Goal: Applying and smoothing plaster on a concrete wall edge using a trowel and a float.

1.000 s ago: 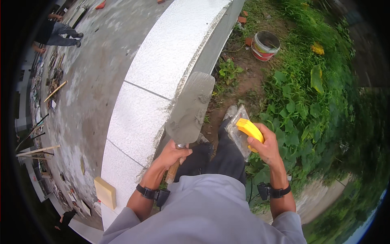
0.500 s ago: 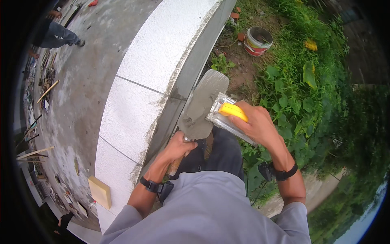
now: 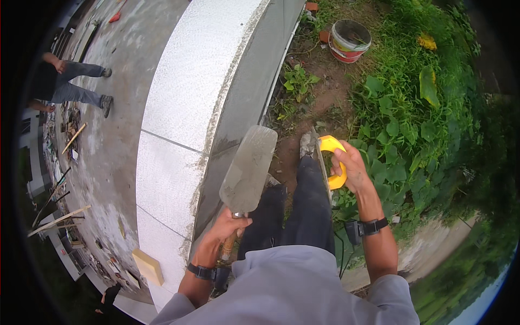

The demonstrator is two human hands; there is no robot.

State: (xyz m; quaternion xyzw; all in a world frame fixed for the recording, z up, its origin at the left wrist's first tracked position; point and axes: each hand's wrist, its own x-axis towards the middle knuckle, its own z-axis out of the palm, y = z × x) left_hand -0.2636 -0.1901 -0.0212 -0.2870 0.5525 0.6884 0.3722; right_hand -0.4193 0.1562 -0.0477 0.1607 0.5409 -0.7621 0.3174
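My left hand (image 3: 226, 226) is closed round the wooden handle of a trowel (image 3: 250, 168). Its broad rounded blade points away from me beside the wall, with only a thin grey smear of mortar on top. On the right, my right hand (image 3: 351, 164) grips the yellow handle of a plastering float (image 3: 339, 181). The float is turned nearly edge-on, so its working face, toward the trowel, is hidden. Along the left runs a low wall with a speckled white top (image 3: 173, 103) and a grey mortar-covered side (image 3: 245, 92), apart from both tools.
A pale yellow block (image 3: 148, 267) lies on the wall top near me. A mortar-stained bucket (image 3: 346, 49) stands on soil ahead, beside leafy plants (image 3: 398, 130). Beyond the wall, another person (image 3: 78, 81) stands on concrete near scattered timber (image 3: 74, 138).
The mortar heap on the trowel is gone from the blade. The float has moved right, away from the trowel, and turned from flat to edge-on. My view has shifted slightly.
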